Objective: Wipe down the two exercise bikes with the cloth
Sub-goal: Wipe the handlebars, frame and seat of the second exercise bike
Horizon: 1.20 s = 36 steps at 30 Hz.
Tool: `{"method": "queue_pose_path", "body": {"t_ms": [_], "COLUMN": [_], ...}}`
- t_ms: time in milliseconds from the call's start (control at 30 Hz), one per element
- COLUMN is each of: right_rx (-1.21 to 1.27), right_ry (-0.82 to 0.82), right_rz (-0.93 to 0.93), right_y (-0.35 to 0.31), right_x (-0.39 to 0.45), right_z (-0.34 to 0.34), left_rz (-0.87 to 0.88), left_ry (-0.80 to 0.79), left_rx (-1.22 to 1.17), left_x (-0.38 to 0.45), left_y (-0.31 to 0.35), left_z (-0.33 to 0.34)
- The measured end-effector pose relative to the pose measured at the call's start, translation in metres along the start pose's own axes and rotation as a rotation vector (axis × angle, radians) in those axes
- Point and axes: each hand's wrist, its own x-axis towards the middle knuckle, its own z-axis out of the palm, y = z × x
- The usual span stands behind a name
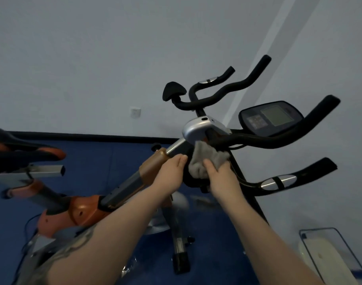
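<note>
Crumpled grey cloth (206, 161) is gripped by right hand (221, 171) against orange-and-black exercise bike (122, 188) stem | left hand (171, 167), fingers straight, is rested just left.

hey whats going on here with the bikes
A person is wiping an exercise bike. The right hand holds a grey cloth against the bike just below the silver handlebar clamp, near the black handlebars. The left hand rests on the orange frame beside the silver post. A second bike's handlebars stand behind, by the wall.
</note>
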Motion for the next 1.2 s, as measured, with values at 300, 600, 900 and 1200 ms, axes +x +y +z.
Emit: {"method": "queue_pose_path", "body": {"t_ms": [300,600,900,1200], "right_rx": [0.107,0.348,0.805,0.291], "right_ry": [0.340,0.758,1.047,0.885], "right_rz": [0.203,0.342,0.508,0.393], "right_y": [-0.017,-0.040,-0.065,-0.061], "right_x": [-0.042,-0.061,-0.045,-0.036], "right_z": [0.032,0.070,0.122,0.084], "left_rz": [-0.005,0.103,0.082,0.102], "left_ry": [-0.168,-0.445,-0.632,-0.674], "left_rx": [-0.066,-0.002,-0.139,-0.061], "left_x": [0.007,0.031,0.041,0.048], "left_y": [-0.003,-0.013,-0.011,-0.015], "left_z": [-0.016,-0.036,-0.048,-0.050]}}
